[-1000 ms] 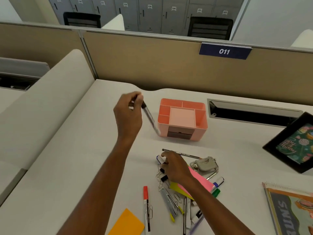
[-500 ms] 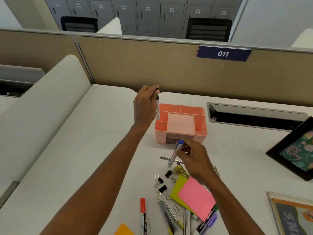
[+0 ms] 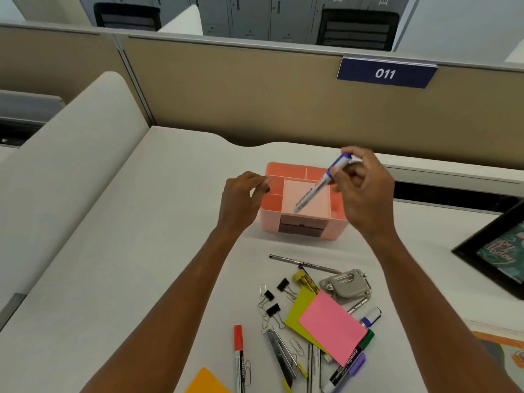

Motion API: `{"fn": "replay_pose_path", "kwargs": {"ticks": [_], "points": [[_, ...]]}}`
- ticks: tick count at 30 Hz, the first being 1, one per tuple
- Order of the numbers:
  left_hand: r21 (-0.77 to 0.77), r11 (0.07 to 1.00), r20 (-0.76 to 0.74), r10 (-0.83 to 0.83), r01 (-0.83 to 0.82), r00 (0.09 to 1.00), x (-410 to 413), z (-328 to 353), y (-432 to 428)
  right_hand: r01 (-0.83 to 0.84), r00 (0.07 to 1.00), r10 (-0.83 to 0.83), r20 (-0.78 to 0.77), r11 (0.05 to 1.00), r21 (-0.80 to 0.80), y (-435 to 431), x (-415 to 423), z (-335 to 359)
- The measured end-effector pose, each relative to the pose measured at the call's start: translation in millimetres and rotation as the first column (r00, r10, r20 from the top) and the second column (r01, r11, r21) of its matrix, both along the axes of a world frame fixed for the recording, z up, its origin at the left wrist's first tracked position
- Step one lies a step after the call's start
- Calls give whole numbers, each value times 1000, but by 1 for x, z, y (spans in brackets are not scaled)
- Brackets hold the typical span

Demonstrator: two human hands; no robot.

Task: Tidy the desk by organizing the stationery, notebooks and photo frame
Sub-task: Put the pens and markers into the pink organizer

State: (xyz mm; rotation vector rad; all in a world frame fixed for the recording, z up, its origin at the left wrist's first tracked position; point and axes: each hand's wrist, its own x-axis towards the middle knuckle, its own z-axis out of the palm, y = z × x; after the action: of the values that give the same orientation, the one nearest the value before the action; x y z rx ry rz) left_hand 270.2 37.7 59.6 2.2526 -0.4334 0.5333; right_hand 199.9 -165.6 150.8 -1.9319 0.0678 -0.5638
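The organizer [image 3: 302, 207], a pink box with a square centre tray, narrow outer compartments and a dark drawer in its front face, stands on the surface [image 3: 141, 251] at centre. The centre tray shows a bare floor. Contents of the outer compartments cannot be told: the hands cover part of them.

The right hand [image 3: 364, 194] is at 3 o'clock of the organizer, above its right edge. Its grip is closed on a blue-capped marker [image 3: 319, 185], pinched near the cap. The marker slants from cap at 1 o'clock to tip at 7 o'clock, over the centre tray; whether the tip touches the tray cannot be told.

The left hand [image 3: 241, 199] is at 9 o'clock of the organizer, at its left compartments. Fingers are curled with tips close together; a small dark item sits at the fingertips, so its grip cannot be told.

At 6 o'clock of the organizer lies loose stationery: a pencil [image 3: 304, 263], binder clips [image 3: 273, 300], a stapler [image 3: 346, 283], pink notes [image 3: 331, 327] on top of yellow notes [image 3: 297, 313], a red marker [image 3: 238, 355] and further markers under the notes.

The photo frame [image 3: 493, 256] leans at 3 o'clock, well apart from the organizer. A notebook [image 3: 499, 353] lies at 4 o'clock, cut by the picture edge.
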Motion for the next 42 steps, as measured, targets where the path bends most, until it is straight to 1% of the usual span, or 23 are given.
{"fn": "replay_pose_path", "kwargs": {"ticks": [3, 5, 7, 11, 15, 17, 20, 22, 24, 25, 26, 27, 28, 29, 30, 31, 32, 34, 36, 39, 40, 42], "points": [[2, 1000, -5, 19, -19, 1000, -7, -4, -1, 18, 996, -9, 92, 996, -89, 10, 34, -4], [-9, 1000, -12, 16, -16, 1000, -8, -5, -3, -15, 993, 31, 111, 990, -141, 21, 51, -10], [-15, 1000, -13, 17, -18, 1000, -7, -5, -3, -49, 991, 75, 109, 972, -229, 31, 64, -19], [-44, 999, -16, 29, -29, 999, -7, -3, -6, -141, 986, 166, 24, 898, -417, 46, 75, -40], [-84, 996, -25, 13, -15, 1000, -8, -1, -7, -238, 970, 221, -98, 808, -539, 48, 76, -60], [-76, 997, -5, 0, 0, 1000, -8, -2, -5, -276, 961, 232, -149, 778, -565, 47, 75, -67], [-55, 998, -16, 0, -1, 1000, -10, -2, -4, -278, 961, 232, -153, 782, -558, 44, 74, -69], [-49, 997, -23, 54, -55, 998, -19, 2, -2, -267, 964, 220, -152, 785, -559, 42, 72, -66], [-50, 985, -63, 161, -164, 985, -41, 9, 4, -266, 964, 213, -159, 792, -549, 39, 69, -65], [-6, 975, -125, 220, -222, 968, -57, 12, 10, -268, 963, 218, -157, 796, -543, 37, 67, -65], [95, 962, -222, 273, -257, 936, -74, 13, 18, -268, 963, 221, -152, 800, -537, 36, 65, -65], [244, 937, -336, 325, -251, 884, -90, 11, 25, -268, 963, 220, -154, 805, -529, 35, 62, -66], [402, 897, -455, 370, -184, 810, -108, 9, 31, -269, 963, 215, -163, 813, -517, 34, 58, -66], [520, 851, -557, 401, -71, 728, -125, 4, 36, -269, 962, 207, -177, 821, -504, 34, 54, -66], [587, 808, -628, 418, 47, 656, -141, -2, 39, -270, 961, 199, -192, 827, -493, 34, 51, -66], [617, 774, -676, 428, 143, 599, -156, -8, 41, -274, 959, 193, -209, 827, -490, 35, 48, -66], [621, 755, -710, 431, 209, 557, -169, -14, 42, -281, 955, 188, -230, 823, -494, 35, 45, -66], [594, 763, -753, 415, 255, 511, -185, -25, 41, -295, 947, 178, -268, 810, -507, 35, 41, -66], [558, 797, -772, 395, 231, 499, -191, -30, 41, -268, 953, 145, -266, 814, -516, 31, 32, -63], [483, 858, -800, 353, 173, 484, -184, -31, 41, -172, 978, 92, -185, 858, -484, 19, 8, -53], [444, 884, -814, 329, 147, 479, -180, -29, 42, -165, 978, 86, -189, 873, -458, 13, -4, -50], [369, 924, -819, 275, 96, 504, -167, -22, 43, -180, 962, 66, -266, 882, -435, 1, -33, -45]]}}
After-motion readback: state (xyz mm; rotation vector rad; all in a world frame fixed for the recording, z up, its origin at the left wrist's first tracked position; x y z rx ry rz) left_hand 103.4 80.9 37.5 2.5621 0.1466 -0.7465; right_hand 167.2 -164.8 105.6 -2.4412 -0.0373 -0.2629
